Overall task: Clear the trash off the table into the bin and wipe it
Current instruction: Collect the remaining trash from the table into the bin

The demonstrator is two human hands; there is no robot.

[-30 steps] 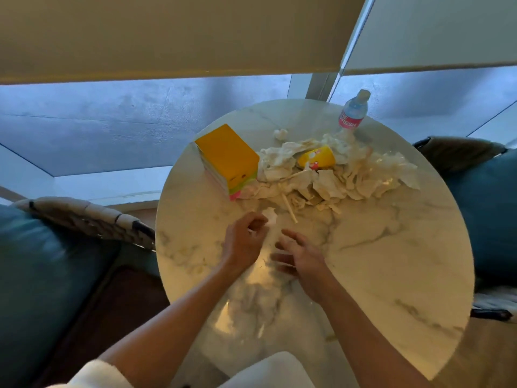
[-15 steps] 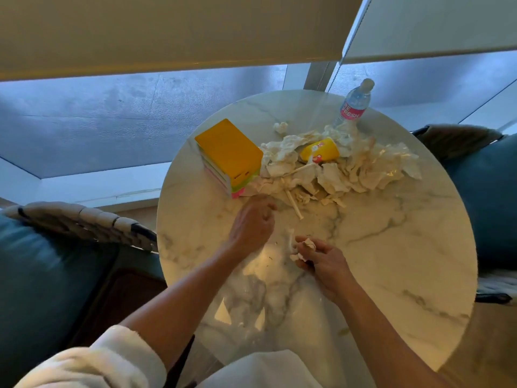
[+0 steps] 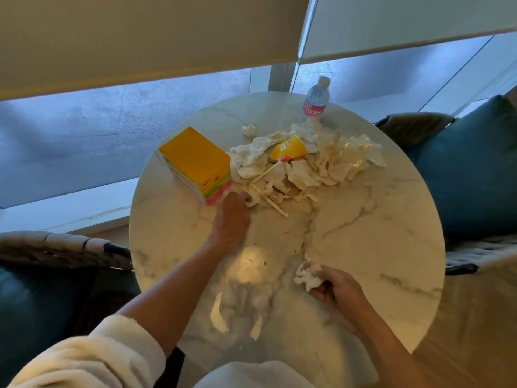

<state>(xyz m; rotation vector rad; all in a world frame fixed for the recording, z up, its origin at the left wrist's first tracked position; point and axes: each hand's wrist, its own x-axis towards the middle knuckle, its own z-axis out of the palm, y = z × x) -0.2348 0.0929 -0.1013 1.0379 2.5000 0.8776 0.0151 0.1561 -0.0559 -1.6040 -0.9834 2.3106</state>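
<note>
The water bottle (image 3: pixel 315 100) has a pink label with white letters "RE FRESH". The yellow cup (image 3: pixel 288 148) carries small print, too small to read.

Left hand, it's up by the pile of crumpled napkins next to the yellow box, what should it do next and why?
Probably close the left hand on the near edge of the napkin pile and draw a clump back. Its fingertips already touch the nearest scraps beside the yellow box, while the right hand already grips a napkin wad. No bin is in view.
</note>
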